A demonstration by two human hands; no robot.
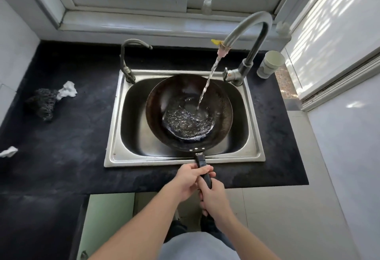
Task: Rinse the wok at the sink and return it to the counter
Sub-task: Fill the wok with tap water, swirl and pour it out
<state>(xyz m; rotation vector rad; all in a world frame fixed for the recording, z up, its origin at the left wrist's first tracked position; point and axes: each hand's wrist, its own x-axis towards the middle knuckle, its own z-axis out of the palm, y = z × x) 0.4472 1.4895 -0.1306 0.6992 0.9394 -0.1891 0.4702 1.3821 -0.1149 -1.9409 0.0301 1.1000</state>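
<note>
— Over the basin of the rectangular stainless-steel sink [115, 115], item 1: round dark steel wok [170, 99], its long black handle [202, 163] pointing back across the sink's near rim. Whether its underside rests on the basin, I cannot tell. Contents?
— Shallow pool of rippling water. Clear stream [207, 82] falls slantwise from the tall curved grey faucet [255, 25] into the bowl.
— Hands?
— 2, close together, both clamped on that handle: left hand [189, 179] forward, fingers wrapped over the grip; right hand [213, 196] just behind, touching it.
— Black stone counter [72, 136], left side?
— 1 dark wire scouring pad [42, 103]; 1 crumpled white wad [67, 91] touching it; 1 further white scrap [8, 151] at the picture's edge, well apart.
— Right side?
— 1 stack of pale paper cups [269, 64], just beside the faucet's base. Also 1 smaller hooked tap [128, 53] at the sink's back-left corner.
</note>
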